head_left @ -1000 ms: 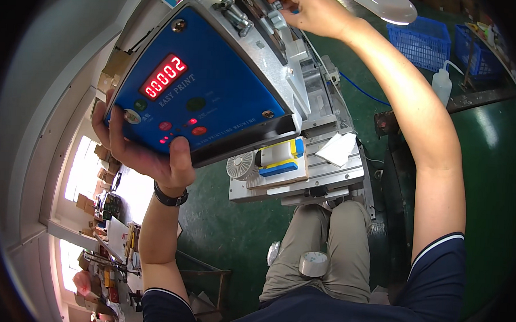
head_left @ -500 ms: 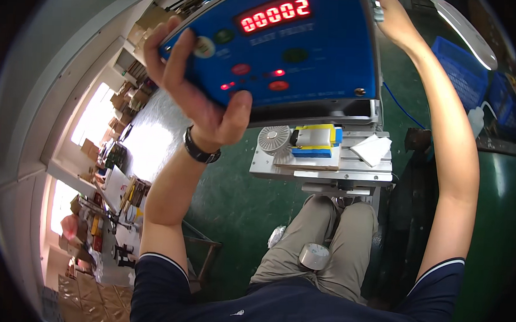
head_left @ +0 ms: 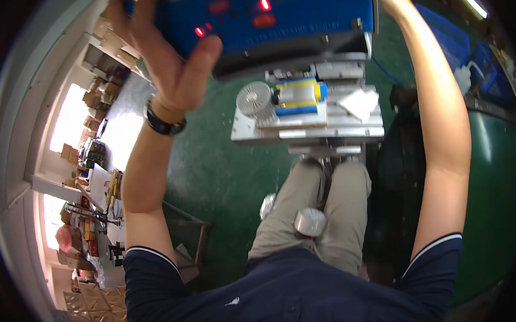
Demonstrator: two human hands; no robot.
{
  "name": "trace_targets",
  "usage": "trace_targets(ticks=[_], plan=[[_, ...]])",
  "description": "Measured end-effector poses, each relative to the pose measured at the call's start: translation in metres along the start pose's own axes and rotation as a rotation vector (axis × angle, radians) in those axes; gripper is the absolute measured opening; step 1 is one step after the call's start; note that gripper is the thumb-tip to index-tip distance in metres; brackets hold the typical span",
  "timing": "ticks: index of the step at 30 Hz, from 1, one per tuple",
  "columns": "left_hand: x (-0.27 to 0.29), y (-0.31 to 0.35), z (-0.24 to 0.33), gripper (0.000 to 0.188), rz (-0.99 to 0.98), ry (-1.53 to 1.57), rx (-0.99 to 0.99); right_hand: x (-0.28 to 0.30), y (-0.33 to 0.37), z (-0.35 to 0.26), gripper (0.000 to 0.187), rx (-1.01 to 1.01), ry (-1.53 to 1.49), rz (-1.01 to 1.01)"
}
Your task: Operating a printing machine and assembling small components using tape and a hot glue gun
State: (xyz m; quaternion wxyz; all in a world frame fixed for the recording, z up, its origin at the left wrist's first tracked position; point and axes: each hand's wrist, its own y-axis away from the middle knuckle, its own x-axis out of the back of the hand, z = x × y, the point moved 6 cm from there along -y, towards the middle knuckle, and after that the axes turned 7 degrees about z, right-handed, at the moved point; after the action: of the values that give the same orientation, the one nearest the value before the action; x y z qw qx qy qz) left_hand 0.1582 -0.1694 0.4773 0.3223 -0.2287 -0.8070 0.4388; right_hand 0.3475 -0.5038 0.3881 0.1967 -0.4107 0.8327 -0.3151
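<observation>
My left hand (head_left: 167, 62) is at the left side of a blue control box (head_left: 309, 36) with red lights, its fingers stretched upward and the thumb apart over the panel's lower part. Whether it presses a button is hard to see. My right hand (head_left: 396, 2) reaches up by the box's right edge; the top of the picture cuts off its fingers. Below the box, a small round fan (head_left: 255, 99) with a ribbed grille lies beside a blue and yellow fixture (head_left: 297, 110) on a metal machine bed (head_left: 351, 130). A folded white cloth or paper (head_left: 359, 103) lies to their right.
A roll of tape (head_left: 310, 222) rests on my lap. Blue plastic crates (head_left: 445, 37) and a white bottle (head_left: 463, 79) stand at the far right. On the left are a cluttered workbench (head_left: 115, 229) and a metal-framed stand (head_left: 201, 239) near my left elbow.
The view has shifted, so the box, machine bed and both hands sit higher in the picture. The box's display is now out of view. My left hand stays at the box's left side.
</observation>
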Motion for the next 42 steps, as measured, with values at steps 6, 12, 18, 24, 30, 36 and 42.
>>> trace_targets(ticks=[6, 12, 18, 24, 30, 36, 42], plan=[[-0.075, -0.036, 0.031, 0.097, 0.142, 0.44, 0.114, 0.314, 0.022, 0.142, 0.036, -0.073, -0.153, 0.228], [-0.052, -0.022, 0.024, 0.098, 0.02, 0.378, 0.107, 0.228, 0.213, 0.006, 0.032, -0.29, -0.459, 0.289], [-0.058, -0.012, 0.023, 0.092, 0.11, 0.419, 0.063, 0.281, 0.321, 0.001, 0.034, -0.459, -0.382, 0.52], [-0.069, -0.012, 0.019, 0.086, 0.122, 0.504, 0.093, 0.279, 0.343, 0.006, 0.034, -0.514, -0.324, 0.622], [-0.053, -0.027, 0.037, 0.089, 0.139, 0.309, -0.011, 0.247, 0.328, -0.005, 0.035, -0.476, -0.347, 0.565], [-0.051, -0.031, 0.055, 0.107, 0.354, 0.152, 0.013, 0.22, 0.337, -0.003, 0.034, -0.502, -0.338, 0.444], [-0.05, -0.036, 0.054, 0.106, 0.331, 0.154, 0.056, 0.222, 0.346, 0.006, 0.033, -0.583, -0.363, 0.409]])
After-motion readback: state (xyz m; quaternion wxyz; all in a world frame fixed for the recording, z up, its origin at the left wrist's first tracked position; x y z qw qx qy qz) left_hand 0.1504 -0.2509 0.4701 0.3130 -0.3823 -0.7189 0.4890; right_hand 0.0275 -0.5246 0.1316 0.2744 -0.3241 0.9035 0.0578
